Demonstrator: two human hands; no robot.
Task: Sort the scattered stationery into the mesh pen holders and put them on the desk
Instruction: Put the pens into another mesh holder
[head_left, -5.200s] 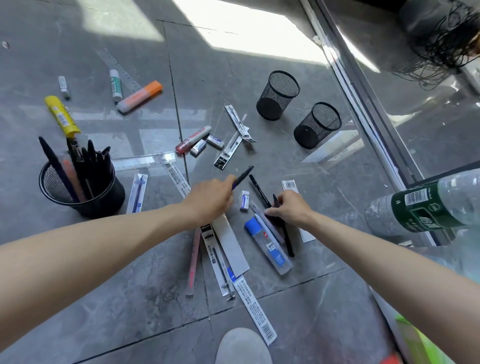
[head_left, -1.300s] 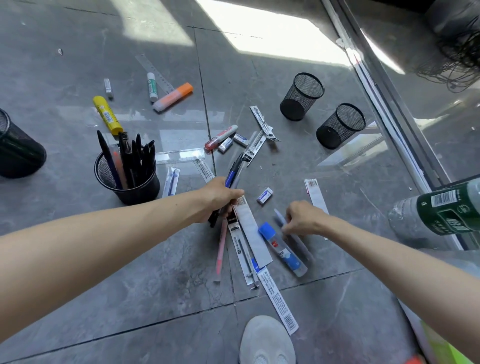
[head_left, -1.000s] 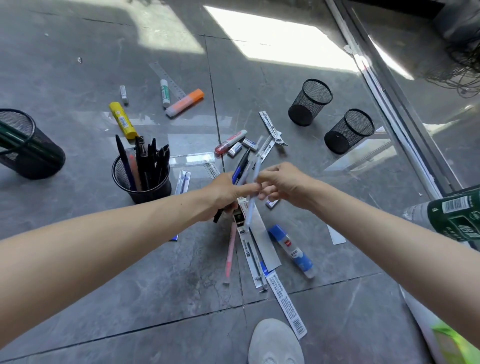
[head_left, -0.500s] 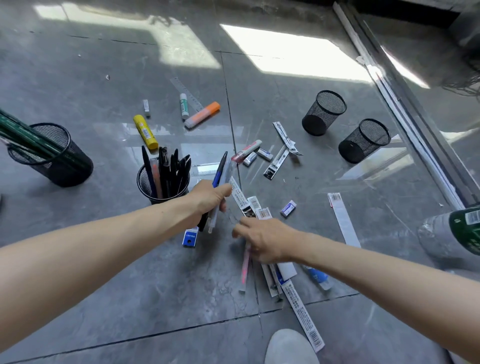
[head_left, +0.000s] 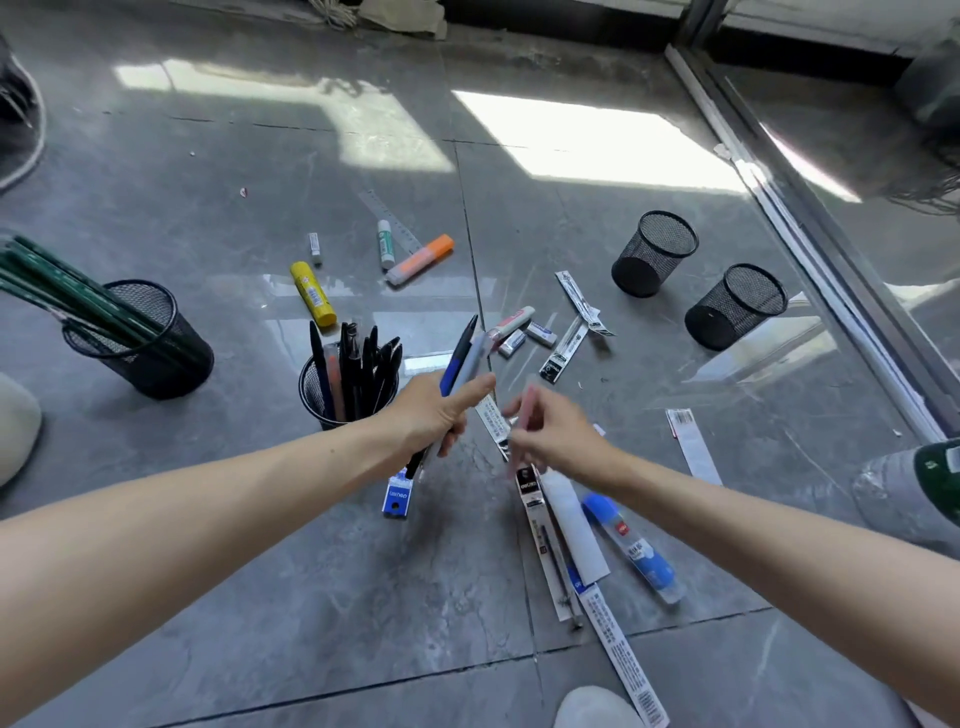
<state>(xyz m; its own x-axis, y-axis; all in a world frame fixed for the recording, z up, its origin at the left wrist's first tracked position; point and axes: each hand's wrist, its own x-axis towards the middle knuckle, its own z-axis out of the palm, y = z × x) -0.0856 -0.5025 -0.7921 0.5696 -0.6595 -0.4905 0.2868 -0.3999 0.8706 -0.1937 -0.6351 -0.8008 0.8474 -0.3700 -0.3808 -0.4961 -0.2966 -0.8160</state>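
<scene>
My left hand (head_left: 434, 413) grips a bunch of pens (head_left: 464, 353), a blue-and-black one and a pale grey one, tips pointing up. My right hand (head_left: 556, 434) holds a pink pen (head_left: 525, 405), lifted off the floor and close to the left hand. A black mesh holder (head_left: 319, 387) full of dark pens stands just left of my left hand. Another mesh holder (head_left: 171, 353) with green pencils leans at far left. Two empty mesh holders (head_left: 652, 254) (head_left: 735, 306) stand at the upper right.
Scattered on the grey tiled floor: a yellow glue stick (head_left: 312, 293), an orange highlighter (head_left: 420, 259), a blue glue bottle (head_left: 634, 548), refill packets (head_left: 550, 525), erasers (head_left: 540, 333), a clear ruler (head_left: 390, 214). A water bottle (head_left: 914, 483) lies at right; my shoe (head_left: 592, 709) at bottom.
My right hand has picked the pink pen up from the floor and raised it toward my left hand. The view has tilted up, showing more of the floor.
</scene>
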